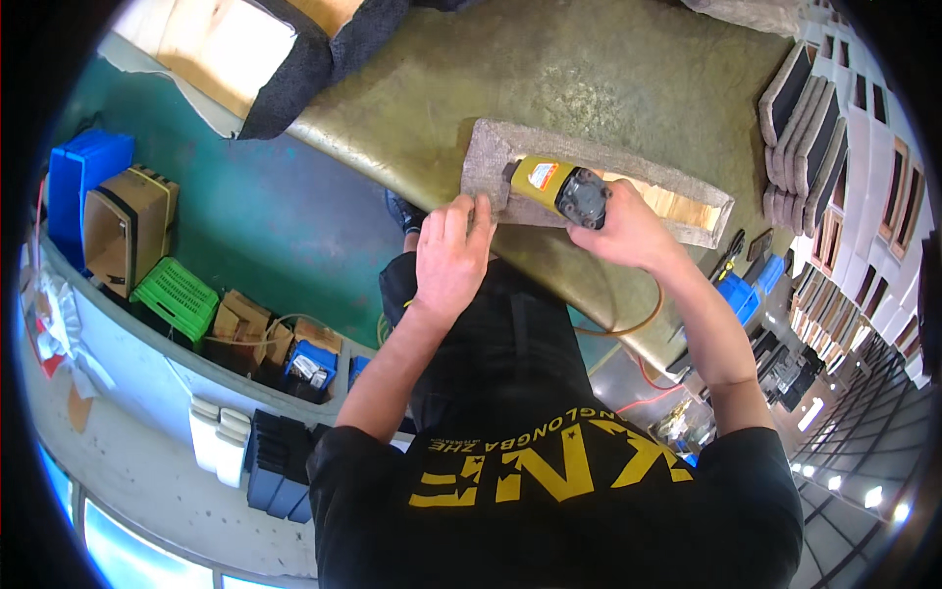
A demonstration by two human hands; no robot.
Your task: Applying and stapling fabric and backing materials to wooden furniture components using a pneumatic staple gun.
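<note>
My right hand [628,228] is wrapped round a yellow and black air staple gun [543,177]. Its nose rests over the left end of a long, narrow wooden frame covered in grey-brown fabric [608,149]. Bare wood shows inside the frame, to the right of the gun. At the frame's near left corner, my left hand [453,247] pinches the fabric edge between thumb and fingers. The frame lies on the worn, olive-coloured tabletop [412,118], close to its front edge. My right hand partly hides the gun's handle.
An air hose [655,306] hangs over the table edge. Covered panels [807,137] are stacked at the right, near scissors [728,260] and a blue bin [741,294]. Black fabric [294,83] with a wooden board lies far left. A green crate [177,297] stands below, left.
</note>
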